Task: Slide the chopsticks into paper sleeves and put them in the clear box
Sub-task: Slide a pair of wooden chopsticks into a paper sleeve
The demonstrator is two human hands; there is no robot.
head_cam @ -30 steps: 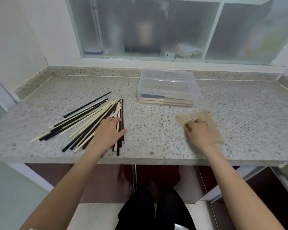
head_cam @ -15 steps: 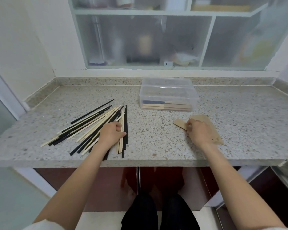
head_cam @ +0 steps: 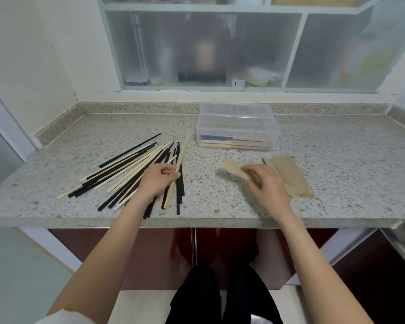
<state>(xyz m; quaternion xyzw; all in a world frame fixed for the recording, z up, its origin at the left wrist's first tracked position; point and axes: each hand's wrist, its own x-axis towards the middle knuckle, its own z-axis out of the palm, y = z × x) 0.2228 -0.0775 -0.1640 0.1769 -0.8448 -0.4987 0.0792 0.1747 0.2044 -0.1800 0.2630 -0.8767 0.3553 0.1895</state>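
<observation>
On the left of the speckled stone desk (head_cam: 337,160) lies a loose pile of chopsticks (head_cam: 126,167), black and pale ones mixed, fanned toward the far right. At the pile's right edge the left hand (head_cam: 156,181) pinches a pale chopstick pair (head_cam: 177,171), lifting it at a slant. Farther back, past the middle, stands the clear box (head_cam: 237,126), open, with sleeved chopsticks lying along its near wall. Near it, the right hand (head_cam: 267,185) grips one paper sleeve (head_cam: 234,168), blurred, apparently raised off the desk. The stack of brown sleeves (head_cam: 290,176) lies just right of that hand.
</observation>
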